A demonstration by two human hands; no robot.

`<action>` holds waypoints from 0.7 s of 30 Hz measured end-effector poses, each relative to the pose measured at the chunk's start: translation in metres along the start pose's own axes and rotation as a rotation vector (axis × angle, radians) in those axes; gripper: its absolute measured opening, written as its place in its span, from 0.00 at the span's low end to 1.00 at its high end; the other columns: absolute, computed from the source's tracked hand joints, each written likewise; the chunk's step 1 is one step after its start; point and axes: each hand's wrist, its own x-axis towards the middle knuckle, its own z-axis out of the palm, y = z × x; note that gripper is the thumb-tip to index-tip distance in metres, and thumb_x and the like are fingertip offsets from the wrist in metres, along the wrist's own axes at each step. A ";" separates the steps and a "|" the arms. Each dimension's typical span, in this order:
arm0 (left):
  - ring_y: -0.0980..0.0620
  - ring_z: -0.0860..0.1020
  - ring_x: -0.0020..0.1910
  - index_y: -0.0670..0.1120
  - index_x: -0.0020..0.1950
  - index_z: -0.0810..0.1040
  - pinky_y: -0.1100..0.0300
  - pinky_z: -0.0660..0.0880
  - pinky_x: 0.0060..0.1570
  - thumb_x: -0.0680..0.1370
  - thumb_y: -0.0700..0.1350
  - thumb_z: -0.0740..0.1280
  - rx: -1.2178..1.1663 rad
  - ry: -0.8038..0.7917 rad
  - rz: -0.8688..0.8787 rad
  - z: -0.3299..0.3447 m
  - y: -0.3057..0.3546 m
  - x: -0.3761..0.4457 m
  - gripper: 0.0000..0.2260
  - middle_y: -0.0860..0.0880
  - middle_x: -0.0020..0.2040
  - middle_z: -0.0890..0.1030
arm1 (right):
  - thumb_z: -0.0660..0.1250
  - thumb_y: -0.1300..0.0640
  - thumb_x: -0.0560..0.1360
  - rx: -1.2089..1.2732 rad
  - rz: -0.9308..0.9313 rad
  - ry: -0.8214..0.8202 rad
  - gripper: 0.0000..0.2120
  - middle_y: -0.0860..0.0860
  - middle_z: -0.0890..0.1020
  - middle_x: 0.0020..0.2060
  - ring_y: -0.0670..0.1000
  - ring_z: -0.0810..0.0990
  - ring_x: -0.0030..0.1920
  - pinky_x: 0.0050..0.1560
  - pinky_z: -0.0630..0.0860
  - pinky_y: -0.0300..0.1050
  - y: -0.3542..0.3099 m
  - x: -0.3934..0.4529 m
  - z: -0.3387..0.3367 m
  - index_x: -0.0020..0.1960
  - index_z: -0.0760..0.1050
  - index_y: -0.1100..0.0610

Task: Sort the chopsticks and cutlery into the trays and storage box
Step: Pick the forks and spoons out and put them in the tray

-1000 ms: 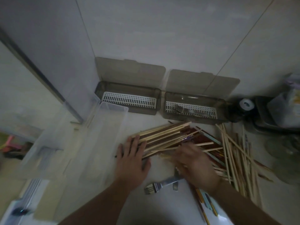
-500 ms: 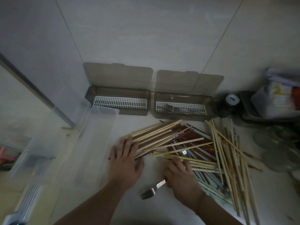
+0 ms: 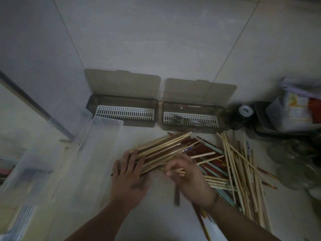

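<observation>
While left fingers (image 3: 129, 164) lie flat, right fingers (image 3: 173, 168) pinch chopsticks (image 3: 175, 171).

Two bare forearms reach in from the bottom edge. The left hand (image 3: 129, 178) lies palm down with its fingers straight and slightly spread, pointing away from the person. The right hand (image 3: 188, 178), blurred, sits just beside it, palm down, with fingers curled; whether it grips anything cannot be told.
</observation>
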 end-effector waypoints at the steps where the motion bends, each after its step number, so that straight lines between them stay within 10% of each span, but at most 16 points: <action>1: 0.41 0.58 0.77 0.49 0.73 0.71 0.37 0.58 0.71 0.75 0.61 0.57 -0.002 0.004 -0.001 0.000 0.001 0.000 0.29 0.45 0.77 0.65 | 0.66 0.51 0.74 0.063 0.018 0.072 0.00 0.43 0.78 0.42 0.49 0.77 0.49 0.52 0.73 0.51 -0.002 0.014 -0.008 0.44 0.76 0.46; 5: 0.42 0.58 0.78 0.50 0.73 0.70 0.38 0.57 0.72 0.76 0.61 0.58 -0.009 0.008 -0.005 -0.001 0.001 0.000 0.29 0.46 0.78 0.64 | 0.59 0.52 0.80 -0.096 0.163 0.248 0.07 0.50 0.79 0.49 0.52 0.79 0.50 0.49 0.76 0.49 0.021 0.067 -0.057 0.53 0.74 0.48; 11: 0.42 0.57 0.78 0.51 0.73 0.70 0.39 0.55 0.72 0.76 0.61 0.58 0.008 -0.017 -0.007 -0.001 0.000 0.001 0.28 0.47 0.78 0.62 | 0.53 0.40 0.79 -0.605 0.413 0.030 0.19 0.55 0.81 0.48 0.56 0.81 0.45 0.48 0.78 0.54 0.068 0.117 -0.120 0.61 0.66 0.53; 21: 0.43 0.55 0.78 0.50 0.74 0.70 0.38 0.55 0.72 0.76 0.60 0.59 0.004 -0.014 -0.003 0.001 -0.001 0.001 0.28 0.47 0.79 0.61 | 0.63 0.55 0.78 -0.782 0.434 -0.191 0.09 0.54 0.81 0.44 0.56 0.79 0.48 0.53 0.75 0.49 0.113 0.160 -0.127 0.39 0.76 0.49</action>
